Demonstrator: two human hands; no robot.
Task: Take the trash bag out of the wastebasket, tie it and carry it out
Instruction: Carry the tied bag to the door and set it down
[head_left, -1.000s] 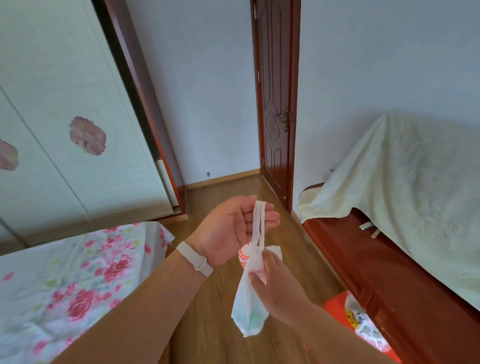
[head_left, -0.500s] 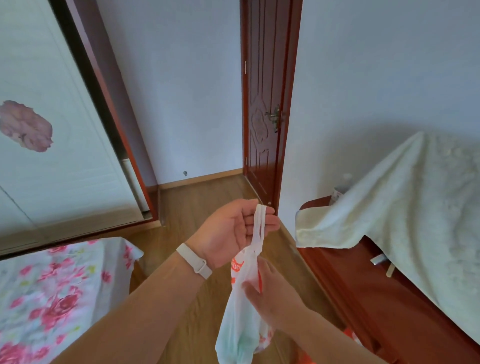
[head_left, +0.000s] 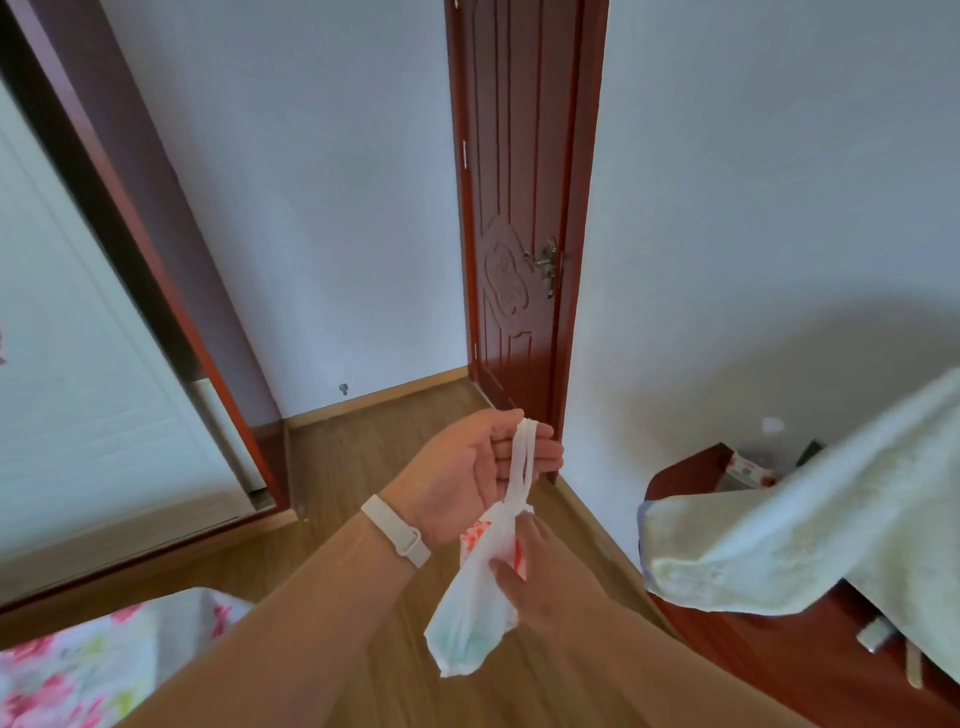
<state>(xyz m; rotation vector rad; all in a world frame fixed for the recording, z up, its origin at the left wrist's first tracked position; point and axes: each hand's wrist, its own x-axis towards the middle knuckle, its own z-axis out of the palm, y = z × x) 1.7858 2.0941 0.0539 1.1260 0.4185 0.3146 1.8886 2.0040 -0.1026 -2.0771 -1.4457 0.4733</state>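
Note:
A small white trash bag (head_left: 470, 613) with red print hangs in front of me, knotted at its neck. Its two handle loops run up over the fingers of my left hand (head_left: 467, 470), which is palm up with a white band on the wrist. My right hand (head_left: 535, 577) grips the bag's body just below the knot, from the right side. No wastebasket is in view.
A dark red wooden door (head_left: 511, 208) stands straight ahead in the corner, with a metal handle (head_left: 543, 262). A wardrobe with a white sliding panel (head_left: 78, 364) is on the left. A floral bedspread (head_left: 67, 670) lies at the bottom left. A cloth-covered red cabinet (head_left: 779, 525) stands on the right.
The view has swung up and moved closer to the door; the bed has slid lower left. Both hands keep the same hold on the bag, which has lifted a little.

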